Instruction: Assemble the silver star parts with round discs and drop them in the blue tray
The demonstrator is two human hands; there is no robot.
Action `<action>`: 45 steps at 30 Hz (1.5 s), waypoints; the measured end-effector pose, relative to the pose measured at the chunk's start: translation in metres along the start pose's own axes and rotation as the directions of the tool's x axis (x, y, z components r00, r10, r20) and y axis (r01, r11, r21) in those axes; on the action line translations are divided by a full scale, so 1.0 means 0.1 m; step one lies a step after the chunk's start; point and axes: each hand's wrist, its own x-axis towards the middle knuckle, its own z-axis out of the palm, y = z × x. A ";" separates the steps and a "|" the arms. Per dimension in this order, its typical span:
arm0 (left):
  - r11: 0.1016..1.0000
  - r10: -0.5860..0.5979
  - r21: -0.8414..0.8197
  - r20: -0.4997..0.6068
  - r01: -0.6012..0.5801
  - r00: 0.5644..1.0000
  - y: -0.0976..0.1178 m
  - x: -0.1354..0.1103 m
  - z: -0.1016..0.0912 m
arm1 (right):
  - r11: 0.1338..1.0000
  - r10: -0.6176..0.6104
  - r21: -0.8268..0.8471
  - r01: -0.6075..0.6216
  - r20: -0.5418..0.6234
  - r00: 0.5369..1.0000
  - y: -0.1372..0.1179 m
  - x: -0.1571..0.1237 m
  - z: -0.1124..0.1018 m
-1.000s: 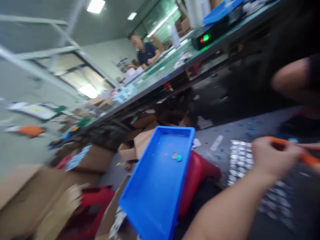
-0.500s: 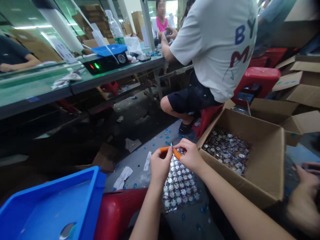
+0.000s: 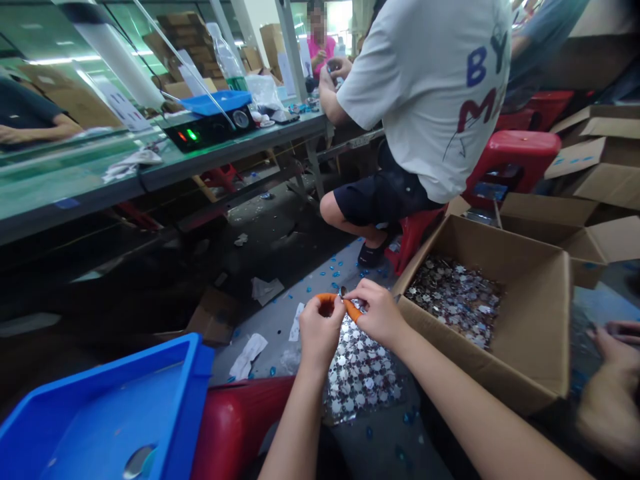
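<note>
Tightly, left hand (image 3: 319, 333), right hand (image 3: 380, 313) pinching tiny metal piece (image 3: 343, 291) between them, above silver sheet (image 3: 360, 377)

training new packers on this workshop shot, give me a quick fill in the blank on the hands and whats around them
1. The left hand and right hand pinch a small piece with ____ finger cots.
2. The open cardboard box stands to the ____ of the hands, holding many silvery pieces.
3. The plastic tray at lower left is ____.
4. The co-worker in the white T-shirt sits on a ____ stool.

Missing words: orange, right, blue, red.
</note>
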 end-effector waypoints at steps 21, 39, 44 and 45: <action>0.840 0.495 0.254 0.008 -0.480 0.869 -0.10 -0.01 0.02 | 0.920 0.154 0.357 -0.162 0.050 0.987 0.02 0.05 -0.02; 0.985 0.173 -0.035 0.091 -0.170 0.981 -0.08 0.07 -0.06 | 0.817 0.272 0.483 -0.316 0.162 0.949 0.12 0.08 -0.06; 0.990 0.140 -0.031 0.096 -0.138 0.985 -0.08 0.08 -0.06 | 0.886 0.194 0.400 -0.233 0.136 0.972 0.07 0.05 -0.05; 0.991 0.137 -0.028 0.100 -0.134 0.986 -0.07 0.08 -0.06 | 0.892 0.183 0.392 -0.223 0.137 0.973 0.07 0.04 -0.05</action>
